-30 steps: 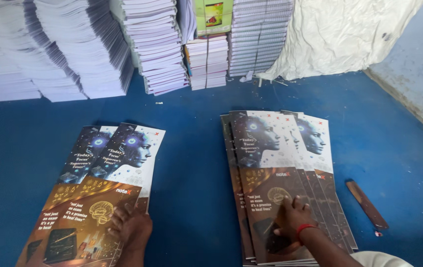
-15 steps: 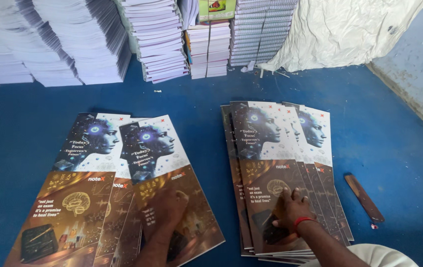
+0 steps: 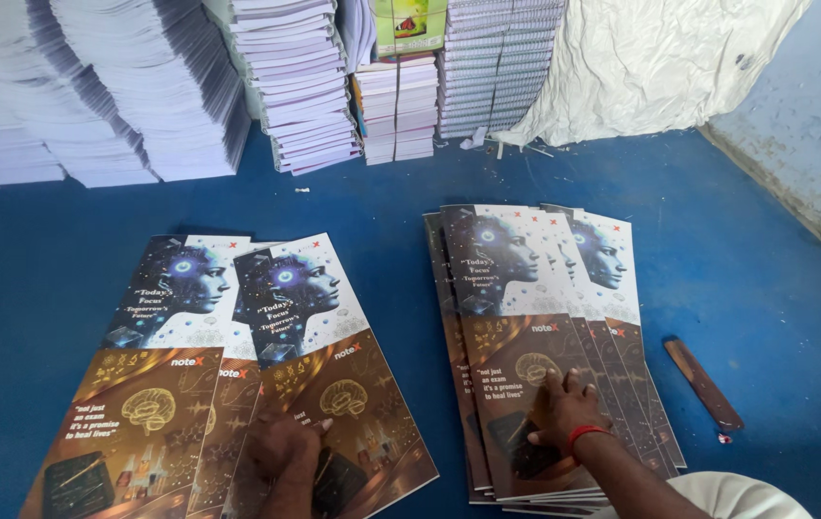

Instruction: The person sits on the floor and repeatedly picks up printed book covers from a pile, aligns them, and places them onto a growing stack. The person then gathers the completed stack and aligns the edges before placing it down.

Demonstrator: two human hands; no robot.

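Observation:
Two groups of long printed cover sheets lie on a blue floor, each sheet showing a robotic face above and a golden brain on brown below. My left hand [image 3: 285,447] presses flat on the lower part of the rightmost sheet of the left fanned group [image 3: 228,365]. My right hand [image 3: 564,408], with a red band at the wrist, rests fingers-down on the top sheet of the right stack [image 3: 516,327], which is fanned slightly to the right.
Tall piles of white paper blocks [image 3: 141,86] and bound pads [image 3: 497,67] line the back wall. A crumpled white sheet [image 3: 660,67] hangs at the back right. A brown wooden strip [image 3: 703,384] lies right of the stack. A pale blue wall [image 3: 804,125] borders the right.
My left hand has slid a further sheet out rightwards, so the left group fans wider. The view has dipped and shifted a little. My right hand stays on the right stack.

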